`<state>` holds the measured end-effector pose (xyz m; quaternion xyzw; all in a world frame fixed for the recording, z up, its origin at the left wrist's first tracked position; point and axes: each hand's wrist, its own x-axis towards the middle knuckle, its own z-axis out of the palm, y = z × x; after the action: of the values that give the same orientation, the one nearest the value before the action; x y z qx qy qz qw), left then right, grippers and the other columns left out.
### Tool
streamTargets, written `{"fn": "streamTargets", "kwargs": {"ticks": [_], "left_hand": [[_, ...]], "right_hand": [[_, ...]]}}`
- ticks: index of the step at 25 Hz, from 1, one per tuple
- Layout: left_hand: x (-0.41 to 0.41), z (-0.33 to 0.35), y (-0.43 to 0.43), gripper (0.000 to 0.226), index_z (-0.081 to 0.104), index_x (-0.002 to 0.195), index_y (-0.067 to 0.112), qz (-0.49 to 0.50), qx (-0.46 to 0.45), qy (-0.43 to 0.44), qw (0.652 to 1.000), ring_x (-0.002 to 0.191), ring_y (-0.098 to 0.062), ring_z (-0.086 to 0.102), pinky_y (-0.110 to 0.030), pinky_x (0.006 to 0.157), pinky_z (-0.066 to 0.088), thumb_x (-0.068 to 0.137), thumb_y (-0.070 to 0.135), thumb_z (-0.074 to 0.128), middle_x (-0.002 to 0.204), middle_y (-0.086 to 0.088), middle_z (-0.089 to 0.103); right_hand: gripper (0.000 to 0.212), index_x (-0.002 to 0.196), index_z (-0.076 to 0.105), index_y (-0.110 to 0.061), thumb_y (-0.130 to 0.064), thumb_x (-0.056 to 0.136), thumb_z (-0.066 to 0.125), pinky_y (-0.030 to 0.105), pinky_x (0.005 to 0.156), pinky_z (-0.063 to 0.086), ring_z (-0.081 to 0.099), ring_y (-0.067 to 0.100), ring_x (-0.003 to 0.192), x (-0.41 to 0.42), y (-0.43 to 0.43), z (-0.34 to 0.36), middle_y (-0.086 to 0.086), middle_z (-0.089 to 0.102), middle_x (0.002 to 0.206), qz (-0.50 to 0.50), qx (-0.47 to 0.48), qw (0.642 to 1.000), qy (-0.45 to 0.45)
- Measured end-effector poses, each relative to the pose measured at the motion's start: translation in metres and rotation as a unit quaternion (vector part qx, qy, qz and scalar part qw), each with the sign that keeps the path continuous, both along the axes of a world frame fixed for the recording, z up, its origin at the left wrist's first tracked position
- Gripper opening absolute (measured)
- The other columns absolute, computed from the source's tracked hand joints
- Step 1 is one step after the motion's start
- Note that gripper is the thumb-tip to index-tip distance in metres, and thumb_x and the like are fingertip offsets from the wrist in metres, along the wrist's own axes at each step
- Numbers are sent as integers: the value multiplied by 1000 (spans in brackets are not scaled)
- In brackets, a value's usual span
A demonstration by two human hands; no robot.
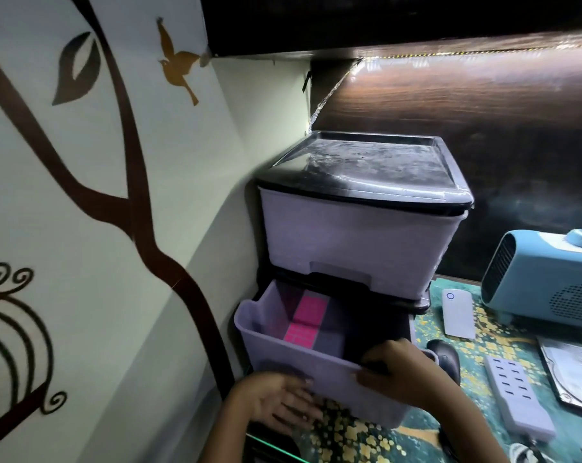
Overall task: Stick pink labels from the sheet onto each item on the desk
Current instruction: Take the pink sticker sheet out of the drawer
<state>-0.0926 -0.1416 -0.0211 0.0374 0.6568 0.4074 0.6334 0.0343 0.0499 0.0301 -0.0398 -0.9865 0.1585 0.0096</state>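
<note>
Left hand (279, 401): open, fingers spread flat against the front of the pulled-out lower drawer (319, 372). Pink label sheet (304, 320): lying inside that drawer, on its floor. Right hand (396, 372): grip closed over the drawer's front rim. Upper drawer (359, 235): shut, under a black lid. Table (349, 439), right side: white remote (458, 312), black mouse (446, 357), power strip (516, 396), blue heater (550, 282).

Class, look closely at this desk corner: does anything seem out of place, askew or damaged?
The lower drawer of the storage unit hangs pulled out and tilted, held by both hands. Its black lid looks dusty or smudged. The pink label sheet lies inside the drawer. Nothing spilled.
</note>
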Motion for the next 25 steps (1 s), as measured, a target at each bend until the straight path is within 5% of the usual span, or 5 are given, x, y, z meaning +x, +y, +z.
{"fn": "streamTargets", "kwargs": {"ticks": [7, 11, 15, 19, 25], "left_hand": [[-6, 111, -33, 19, 71, 74, 19, 40, 159, 391, 906, 53, 3, 60, -14, 52, 43, 87, 26, 60, 61, 8, 70], [-32, 65, -5, 51, 51, 130, 10, 7, 82, 668, 740, 121, -12, 50, -16, 99, 33, 83, 26, 64, 135, -7, 50], [-44, 15, -4, 80, 16, 147, 10, -128, -33, 692, 710, 146, -17, 7, -31, 117, 22, 84, 33, 59, 158, -1, -6], [-45, 6, -3, 72, 25, 145, 20, -101, -16, 698, 708, 146, -16, 10, -35, 114, 28, 84, 36, 59, 158, 6, -8], [-42, 2, -7, 63, 37, 141, 23, -62, 25, 699, 712, 145, -15, 13, -37, 113, 30, 83, 35, 59, 144, 22, -14]], "right_hand": [[47, 41, 48, -20, -41, 84, 53, 10, 43, 33, 41, -1, 38, 12, -18, 23, -6, 46, 38, -31, -111, 972, -203], [23, 61, 61, -24, -27, 82, 53, 13, 48, 46, 54, 2, 46, -2, -25, 30, -9, 58, 48, 24, -159, 915, -370], [15, 80, 66, -21, -17, 85, 53, 19, 52, 48, 62, 5, 50, -52, -28, 4, -10, 67, 56, 131, -98, 888, -430], [44, 125, 49, -8, -11, 83, 58, 39, 96, 42, 51, 33, 115, -116, -33, -51, 19, 53, 128, 238, 94, 933, -254], [67, 132, 41, -12, -13, 73, 71, 43, 96, 38, 43, 34, 120, -159, -46, -91, 15, 39, 140, 240, 180, 937, -179]]}}
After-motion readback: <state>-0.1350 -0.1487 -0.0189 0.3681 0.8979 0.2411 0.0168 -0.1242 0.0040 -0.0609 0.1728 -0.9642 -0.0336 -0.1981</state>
